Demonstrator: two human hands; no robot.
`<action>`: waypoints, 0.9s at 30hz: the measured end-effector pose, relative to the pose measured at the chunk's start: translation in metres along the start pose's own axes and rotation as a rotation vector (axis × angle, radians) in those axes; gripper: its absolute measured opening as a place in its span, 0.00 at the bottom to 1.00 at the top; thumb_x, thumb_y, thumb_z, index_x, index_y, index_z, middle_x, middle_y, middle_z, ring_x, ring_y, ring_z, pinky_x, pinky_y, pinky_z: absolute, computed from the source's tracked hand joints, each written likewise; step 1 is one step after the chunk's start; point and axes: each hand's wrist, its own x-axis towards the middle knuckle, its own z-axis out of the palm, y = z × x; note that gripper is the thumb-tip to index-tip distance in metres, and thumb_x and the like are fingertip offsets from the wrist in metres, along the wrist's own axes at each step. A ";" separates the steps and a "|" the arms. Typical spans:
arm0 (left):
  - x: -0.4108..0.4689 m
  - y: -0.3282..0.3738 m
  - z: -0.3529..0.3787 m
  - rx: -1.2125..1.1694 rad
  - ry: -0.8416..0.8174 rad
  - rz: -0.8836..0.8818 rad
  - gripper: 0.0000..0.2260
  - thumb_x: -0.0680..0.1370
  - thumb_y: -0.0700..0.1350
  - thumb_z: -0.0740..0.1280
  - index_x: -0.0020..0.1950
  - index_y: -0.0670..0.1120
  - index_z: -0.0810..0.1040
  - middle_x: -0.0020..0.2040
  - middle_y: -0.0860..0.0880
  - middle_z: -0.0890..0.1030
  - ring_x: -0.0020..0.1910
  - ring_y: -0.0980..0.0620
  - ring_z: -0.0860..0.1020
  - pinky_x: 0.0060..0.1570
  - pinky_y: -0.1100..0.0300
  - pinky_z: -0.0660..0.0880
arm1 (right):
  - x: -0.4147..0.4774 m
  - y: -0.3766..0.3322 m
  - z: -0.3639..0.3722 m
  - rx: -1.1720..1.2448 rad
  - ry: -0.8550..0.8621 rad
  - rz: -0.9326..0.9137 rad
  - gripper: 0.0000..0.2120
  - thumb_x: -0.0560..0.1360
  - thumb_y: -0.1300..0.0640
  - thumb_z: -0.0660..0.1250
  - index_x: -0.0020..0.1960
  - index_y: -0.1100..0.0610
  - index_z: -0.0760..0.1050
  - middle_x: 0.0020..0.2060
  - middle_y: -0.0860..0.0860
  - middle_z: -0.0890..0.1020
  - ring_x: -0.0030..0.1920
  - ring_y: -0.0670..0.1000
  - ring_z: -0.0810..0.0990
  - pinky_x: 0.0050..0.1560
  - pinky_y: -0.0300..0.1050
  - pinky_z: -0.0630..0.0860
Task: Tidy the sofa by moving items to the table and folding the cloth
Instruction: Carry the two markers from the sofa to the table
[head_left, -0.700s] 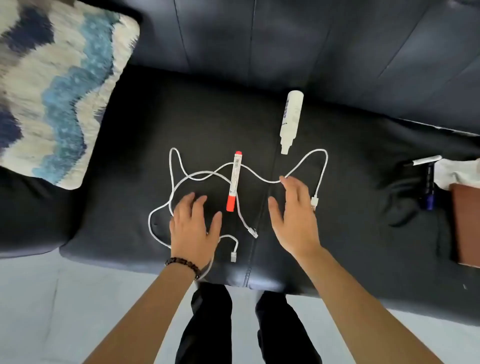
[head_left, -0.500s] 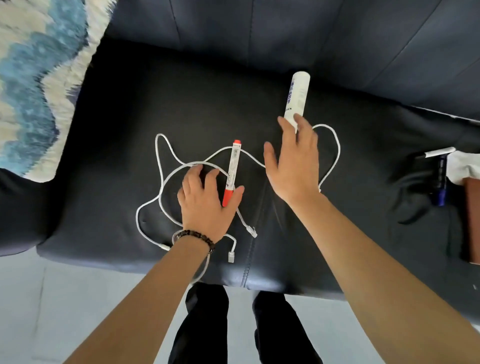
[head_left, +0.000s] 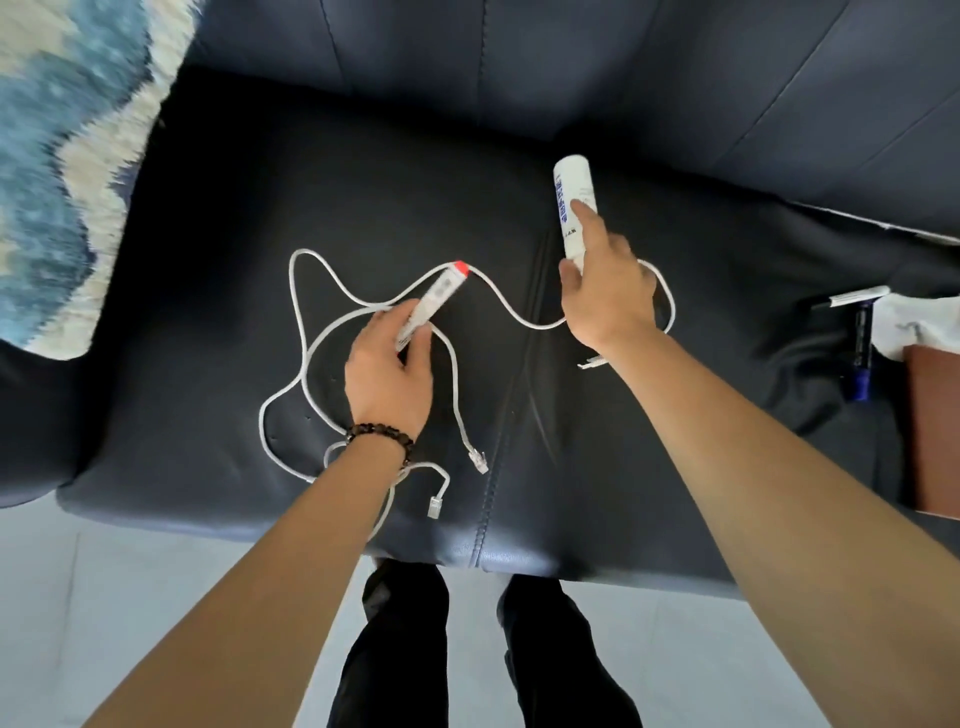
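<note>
On the dark sofa seat (head_left: 260, 208) lies a tangled white cable (head_left: 298, 312) with plugs at its ends. My left hand (head_left: 387, 371) grips a white marker with red ends (head_left: 434, 301), its far tip pointing up and right. My right hand (head_left: 605, 291) holds the lower end of a white tube with blue print (head_left: 571, 197), the index finger laid along it. A white cloth (head_left: 914, 322) lies at the right edge, partly cut off by the frame.
A blue and cream patterned cushion (head_left: 57, 156) sits at the sofa's left. At the right lie a white pen (head_left: 852, 298), a blue marker (head_left: 860, 358) and a brown flat object (head_left: 935, 431). My dark trouser legs (head_left: 400, 649) stand on pale floor before the sofa.
My left hand closed round the red marker and tilted it off the seat. My right hand moved up from the cable and took hold of the white tube.
</note>
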 end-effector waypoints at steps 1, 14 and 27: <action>-0.001 0.009 -0.011 -0.015 -0.004 -0.041 0.12 0.80 0.46 0.65 0.63 0.49 0.79 0.50 0.51 0.82 0.46 0.53 0.79 0.54 0.58 0.75 | -0.005 -0.004 -0.009 0.004 0.010 0.016 0.26 0.82 0.55 0.58 0.78 0.47 0.56 0.65 0.57 0.74 0.63 0.57 0.75 0.73 0.61 0.56; -0.154 0.187 -0.224 -0.179 -0.246 0.097 0.09 0.79 0.45 0.66 0.56 0.58 0.75 0.46 0.46 0.82 0.43 0.43 0.80 0.43 0.60 0.77 | -0.306 -0.062 -0.210 0.768 0.092 0.203 0.20 0.81 0.49 0.62 0.72 0.40 0.67 0.59 0.39 0.76 0.61 0.45 0.76 0.65 0.52 0.74; -0.362 0.291 -0.283 -0.173 -0.670 0.456 0.11 0.79 0.43 0.68 0.54 0.61 0.78 0.43 0.52 0.83 0.43 0.42 0.81 0.47 0.45 0.79 | -0.644 -0.020 -0.280 1.058 0.585 0.612 0.17 0.80 0.51 0.66 0.66 0.36 0.72 0.50 0.40 0.81 0.36 0.41 0.76 0.34 0.35 0.74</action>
